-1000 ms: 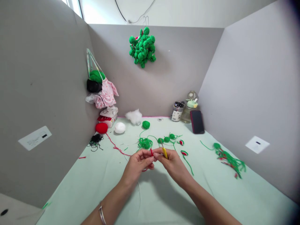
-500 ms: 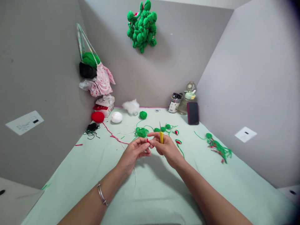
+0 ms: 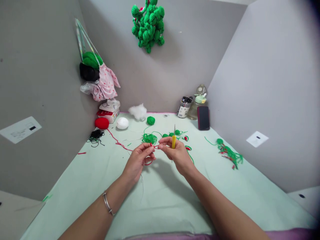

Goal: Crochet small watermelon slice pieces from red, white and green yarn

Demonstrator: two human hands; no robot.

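Observation:
Above the middle of the table, my left hand is closed, pinching a small bit of red yarn between thumb and forefinger. That yarn stretches across a short gap to my right hand, whose thumb and forefinger pinch the other end. A crochet hook with a yellow grip stands nearly upright in my right hand, its thin metal tip pointing up. A loop of red yarn hangs below the left fingers. From the left hand a strand runs back to the red yarn ball.
Behind the hands lie tangled green yarn, a green ball, a white ball and white stuffing. Black yarn lies left. At right are a phone, a pen can and yarn scraps.
My hands have drawn slightly apart, and the red yarn now spans between them. The hook has risen a little with my right hand. The whole view has shifted slightly.

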